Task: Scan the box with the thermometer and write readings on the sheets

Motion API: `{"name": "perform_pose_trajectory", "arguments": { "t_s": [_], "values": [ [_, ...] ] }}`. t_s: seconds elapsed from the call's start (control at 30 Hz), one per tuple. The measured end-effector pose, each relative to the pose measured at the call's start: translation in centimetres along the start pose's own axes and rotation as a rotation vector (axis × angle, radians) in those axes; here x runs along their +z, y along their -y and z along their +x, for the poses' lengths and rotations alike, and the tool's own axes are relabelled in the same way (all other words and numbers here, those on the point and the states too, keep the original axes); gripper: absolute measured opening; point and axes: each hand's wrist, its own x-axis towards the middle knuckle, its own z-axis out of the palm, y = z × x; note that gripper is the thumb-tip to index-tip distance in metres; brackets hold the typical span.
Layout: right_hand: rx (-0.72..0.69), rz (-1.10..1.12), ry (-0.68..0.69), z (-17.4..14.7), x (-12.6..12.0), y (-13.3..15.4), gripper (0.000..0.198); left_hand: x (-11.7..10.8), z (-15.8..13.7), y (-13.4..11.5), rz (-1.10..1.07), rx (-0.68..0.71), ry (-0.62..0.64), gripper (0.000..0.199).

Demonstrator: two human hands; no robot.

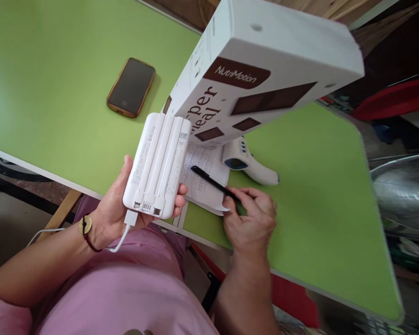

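Observation:
A white power bank [157,167] rests in my left hand [117,204], thumb along one side and fingertips curled around the other. A white cable [131,218] is plugged into its lower end and trails past my wrist. My right hand [251,216] is closed around a black pen [209,180], which points up and left over a sheet of paper [204,197] covered in writing. The paper's near corner curls up beside my right thumb. Just beyond that hand, a white and blue infrared thermometer [247,163] lies on its side.
A large white NutriMotion box [286,56] stands behind the paper and covers its far part. At the left, a smartphone in a brown case [131,87] lies on the green table [49,88]. Red and shiny metallic items [405,190] are past the right edge.

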Motion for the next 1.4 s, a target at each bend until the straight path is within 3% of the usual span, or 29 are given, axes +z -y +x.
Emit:
{"name": "perform_pose_trajectory", "arguments": {
  "t_s": [0.33, 0.6, 0.7, 0.83, 0.93, 1.0, 1.07, 1.13, 1.23, 1.33, 1.4],
  "values": [
    [0.008, 0.009, 0.007, -0.1, 0.0, -0.2, 0.028, 0.1, 0.1, -0.2, -0.032, 0.0, 0.001, 0.097],
    [0.008, 0.023, 0.024, 0.0, -0.1, 0.1, 0.028, 0.5, -0.1, -0.4, 0.077, 0.015, -0.01, 0.084],
    [-0.032, 0.026, 0.016, 0.1, -0.1, 0.1, 0.03, 1.6, -1.2, -2.0, 0.459, 0.137, -0.113, 0.067],
    [-0.061, 0.03, -0.006, 0.3, -0.1, 0.3, 0.028, 3.8, -3.5, -7.0, 1.345, 0.523, -0.394, 0.069],
    [-0.054, 0.014, -0.009, 0.5, 0.0, 0.6, 0.024, 5.3, -4.3, -12.0, 2.016, 0.849, -0.771, 0.072],
    [-0.067, 0.018, -0.021, 0.7, 0.1, 0.7, 0.022, 5.6, -4.2, -15.4, 2.323, 0.877, -0.945, 0.072],
    [-0.081, 0.021, -0.041, 0.8, 0.2, 0.9, 0.021, 5.5, -3.4, -18.3, 2.381, 0.816, -1.012, 0.079],
    [-0.075, 0.016, -0.054, 1.0, 0.3, 1.0, 0.021, 5.4, -2.2, -20.4, 2.3, 0.77, -0.967, 0.083],
    [-0.055, 0.019, -0.052, 1.1, 0.4, 1.2, 0.02, 6.0, 0.2, -21.2, 2.079, 0.797, -0.737, 0.078],
    [-0.06, 0.017, -0.053, 1.2, 0.4, 1.3, 0.02, 7.4, 2.3, -19.2, 1.906, 0.55, -0.481, 0.082],
    [-0.065, 0.01, -0.046, 1.3, 0.3, 1.4, 0.021, 8.2, 3.2, -17.7, 1.846, 0.387, -0.463, 0.087]
  ]
}}
